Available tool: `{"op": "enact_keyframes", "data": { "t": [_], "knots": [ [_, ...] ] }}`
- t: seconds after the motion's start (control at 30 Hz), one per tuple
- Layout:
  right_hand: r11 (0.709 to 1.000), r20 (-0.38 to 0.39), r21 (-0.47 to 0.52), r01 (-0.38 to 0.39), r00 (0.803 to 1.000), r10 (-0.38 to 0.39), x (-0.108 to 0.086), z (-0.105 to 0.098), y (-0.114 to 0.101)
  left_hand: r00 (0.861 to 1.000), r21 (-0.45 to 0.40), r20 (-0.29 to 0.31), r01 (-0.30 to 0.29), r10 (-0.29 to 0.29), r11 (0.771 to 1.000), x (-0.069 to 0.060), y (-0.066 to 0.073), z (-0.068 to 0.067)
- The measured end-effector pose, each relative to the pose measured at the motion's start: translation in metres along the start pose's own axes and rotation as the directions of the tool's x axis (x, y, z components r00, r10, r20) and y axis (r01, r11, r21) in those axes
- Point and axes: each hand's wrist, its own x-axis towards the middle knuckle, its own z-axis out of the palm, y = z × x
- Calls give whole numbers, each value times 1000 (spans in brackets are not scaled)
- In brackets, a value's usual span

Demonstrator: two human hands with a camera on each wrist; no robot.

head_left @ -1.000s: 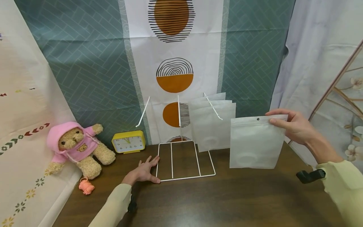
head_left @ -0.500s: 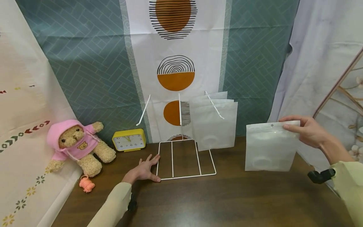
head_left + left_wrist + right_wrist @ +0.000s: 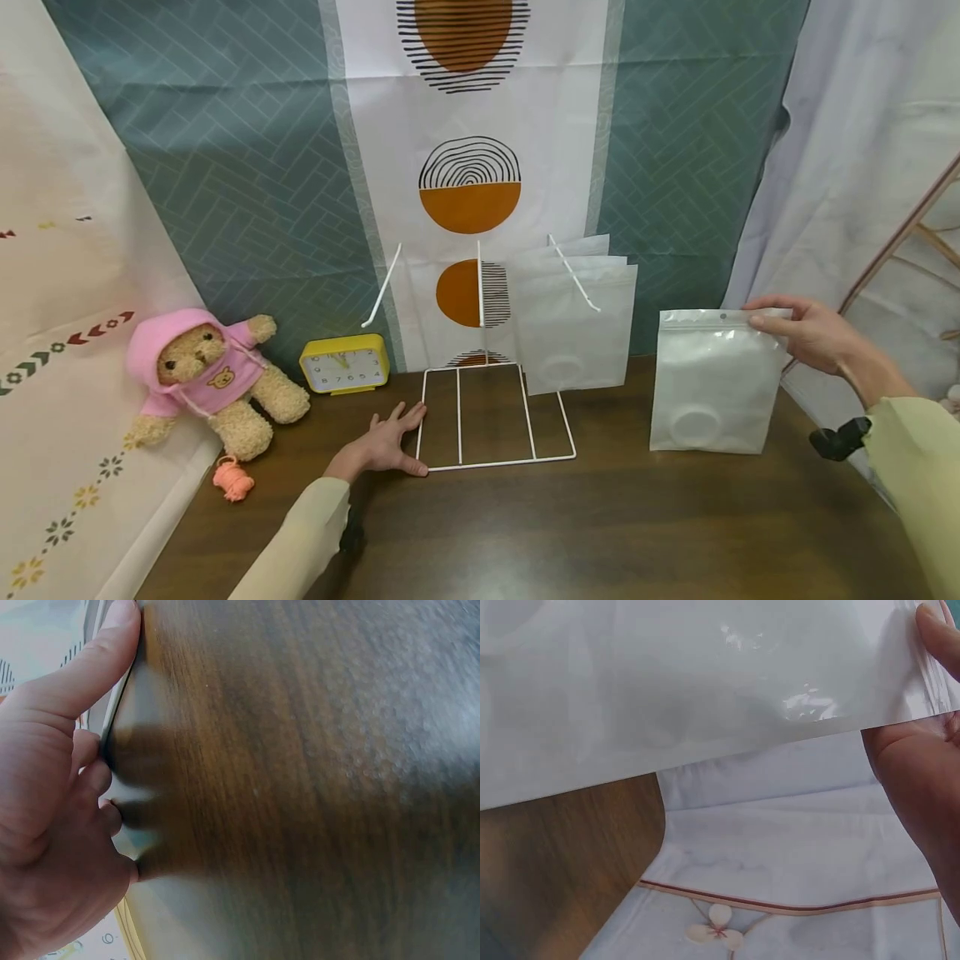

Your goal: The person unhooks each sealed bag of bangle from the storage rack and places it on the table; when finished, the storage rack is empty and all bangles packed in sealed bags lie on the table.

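Observation:
My right hand [image 3: 806,333] pinches the top right corner of a white translucent pouch [image 3: 716,383], which hangs upright by the table's right side. In the right wrist view the pouch [image 3: 705,690] fills the top, with the thumb on its edge. My left hand [image 3: 382,442] rests with spread fingers on the table, touching the left front corner of a white wire rack [image 3: 495,464]. The left wrist view shows that hand [image 3: 60,795] against the rack's wire. Several similar pouches [image 3: 577,333] hang on the rack's right hook [image 3: 573,273]; the middle and left hooks hold nothing.
A yellow clock [image 3: 345,364] stands left of the rack. Farther left a teddy bear in a pink hoodie [image 3: 217,379] leans by the wall cloth, with a coil of orange cord [image 3: 232,481] below it. Patterned cloths hang behind and at both sides of the brown table [image 3: 525,533].
My right hand has carried the pouch to the right, away from the hanging pouches, and the pouch now faces the head view more squarely. My left hand has stayed at the rack's corner.

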Motion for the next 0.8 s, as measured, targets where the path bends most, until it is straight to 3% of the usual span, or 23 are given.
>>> {"op": "enact_keyframes", "data": {
  "t": [0.53,0.63,0.8],
  "knots": [
    [982,-103,-182,-56,994,38,31,-2,18,1000,-6,11,-1,1,1000,2,0,3],
    [960,-100,-264,-88,993,64,36,-2,27,1000,-7,18,7,-7,1000,2,0,2],
    [897,-100,-414,-158,987,127,45,1,41,1000,-5,23,22,-22,1000,1,1,0]
  ]
}}
